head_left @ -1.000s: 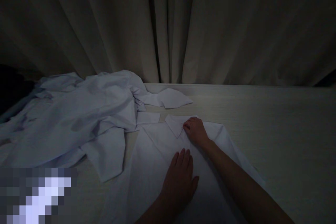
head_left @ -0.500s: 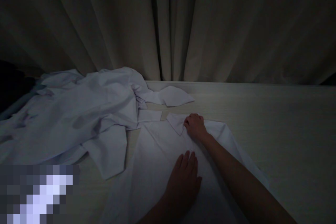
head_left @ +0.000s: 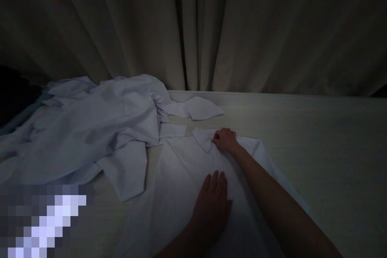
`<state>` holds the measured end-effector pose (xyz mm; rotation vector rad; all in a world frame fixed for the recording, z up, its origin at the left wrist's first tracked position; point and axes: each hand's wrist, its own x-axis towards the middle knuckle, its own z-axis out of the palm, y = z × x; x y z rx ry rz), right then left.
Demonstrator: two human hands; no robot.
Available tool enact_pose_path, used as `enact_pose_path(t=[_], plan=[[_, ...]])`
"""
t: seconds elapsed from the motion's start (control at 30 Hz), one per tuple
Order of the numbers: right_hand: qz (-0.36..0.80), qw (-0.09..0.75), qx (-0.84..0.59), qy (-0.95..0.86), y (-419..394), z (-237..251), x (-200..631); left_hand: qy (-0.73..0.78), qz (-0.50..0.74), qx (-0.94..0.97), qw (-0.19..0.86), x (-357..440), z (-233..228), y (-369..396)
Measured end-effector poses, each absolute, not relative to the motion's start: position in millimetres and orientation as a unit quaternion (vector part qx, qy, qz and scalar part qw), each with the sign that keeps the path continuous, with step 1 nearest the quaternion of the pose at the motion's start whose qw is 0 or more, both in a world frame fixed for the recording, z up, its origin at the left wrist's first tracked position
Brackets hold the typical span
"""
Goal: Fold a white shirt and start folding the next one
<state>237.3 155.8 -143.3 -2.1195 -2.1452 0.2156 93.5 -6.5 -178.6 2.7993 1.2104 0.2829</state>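
Note:
A white collared shirt (head_left: 178,177) lies spread on the pale surface, its collar at the far end. My left hand (head_left: 211,201) rests flat on the front of the shirt below the collar, fingers stretched forward and holding nothing. At the collar, my right hand (head_left: 225,139) is closed with curled fingers on the collar's right side. The collar's left point (head_left: 202,139) shows beside those fingers; the part under the hand is hidden.
More white shirts (head_left: 99,121) lie in a rumpled heap on the left, one sleeve reaching toward the collar. Beige curtains (head_left: 136,28) hang behind the pale wood-grain surface (head_left: 332,149). Something dark (head_left: 15,92) sits at the far left. The lower left corner is pixelated.
The view has shifted very slightly. Both hands stay nearly in place on the shirt; the fingers of my right hand have moved a little at the collar.

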Motion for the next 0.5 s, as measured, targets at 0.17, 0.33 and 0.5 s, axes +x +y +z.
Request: enact_pose_path(t=[0.17,0.33,0.5], plan=[[0.093,0.019,-0.706,-0.701,165,-134,239,0.383,0.085,0.919,0.035,93,-172,-6],[0.103,-0.038,-0.701,-0.705,176,-126,239,0.399,0.071,0.913,0.055,103,-169,-4],[0.107,-0.083,-0.707,-0.694,181,-122,238,0.419,0.109,0.896,0.099,107,-151,-20]])
